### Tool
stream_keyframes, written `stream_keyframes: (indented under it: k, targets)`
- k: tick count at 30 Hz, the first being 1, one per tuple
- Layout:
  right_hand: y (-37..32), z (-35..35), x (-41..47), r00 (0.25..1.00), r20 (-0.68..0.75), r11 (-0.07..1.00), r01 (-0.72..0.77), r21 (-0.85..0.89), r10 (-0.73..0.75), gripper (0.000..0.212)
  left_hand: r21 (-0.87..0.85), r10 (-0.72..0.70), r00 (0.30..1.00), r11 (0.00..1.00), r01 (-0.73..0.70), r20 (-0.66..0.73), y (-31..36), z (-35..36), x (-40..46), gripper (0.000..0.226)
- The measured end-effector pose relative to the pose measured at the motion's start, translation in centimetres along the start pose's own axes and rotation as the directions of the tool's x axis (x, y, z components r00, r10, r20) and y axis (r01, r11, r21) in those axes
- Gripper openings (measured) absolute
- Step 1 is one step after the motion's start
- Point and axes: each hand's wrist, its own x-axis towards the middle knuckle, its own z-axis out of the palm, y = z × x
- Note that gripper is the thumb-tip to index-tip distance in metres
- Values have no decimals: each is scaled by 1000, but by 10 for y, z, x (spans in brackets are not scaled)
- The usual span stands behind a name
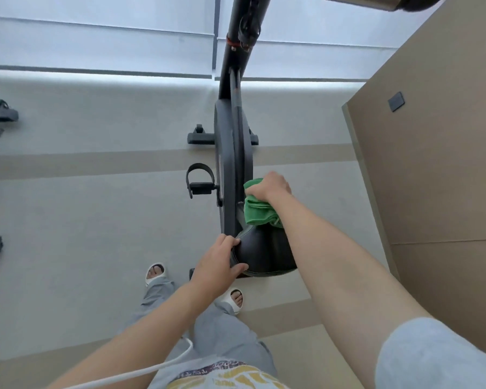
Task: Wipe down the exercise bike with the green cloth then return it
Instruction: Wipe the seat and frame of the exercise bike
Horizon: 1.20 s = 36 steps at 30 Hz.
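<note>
Just ahead of the seat (pixel 264 255), the person's right hand (pixel 272 186) is bunched round the green cloth (pixel 260 213), fingers curled tight, pressing it onto the exercise bike (pixel 232 153) frame btwn seat & flywheel housing. Left hand (pixel 218 265) grips the seat's left edge, thumb & fingers wrapped round it. Pedal (pixel 199 181) sticks out on the left side.

No legible text, label, brand, number or sign on any surface. The patterned fabric hem with yellow and purple print (pixel 230 373) at the lower edge carries shapes only; no letters can be made out there.
</note>
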Motion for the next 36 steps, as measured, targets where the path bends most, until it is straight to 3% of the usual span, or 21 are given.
stream_keyframes:
  k: [4,7,10,13,20,28,36]
  targets:
    - [9,4,-5,997,-71,972,53,230,-38,33,69,-44,999,997,43,14,7,0,-2,61]
    - [40,19,-37,986,-121,912,155,381,-117,54,107,-66,998,992,66,5,13,-2,1,60]
    - [84,40,-74,986,-118,981,135,140,-119,90,149,-72,997,986,70,6,16,-4,5,58]
    - [120,59,-108,991,-116,998,65,-16,-66,101,190,-56,998,981,48,36,19,-7,9,59]
    - [132,77,-120,981,-191,998,23,61,-11,96,366,-65,995,930,33,75,30,-7,18,52]
    - [100,63,-92,962,-234,990,-127,67,140,79,376,-69,997,925,49,39,32,-2,21,51]
    - [105,64,-88,976,-198,993,-76,88,92,80,343,-78,997,937,67,19,33,-2,16,52]
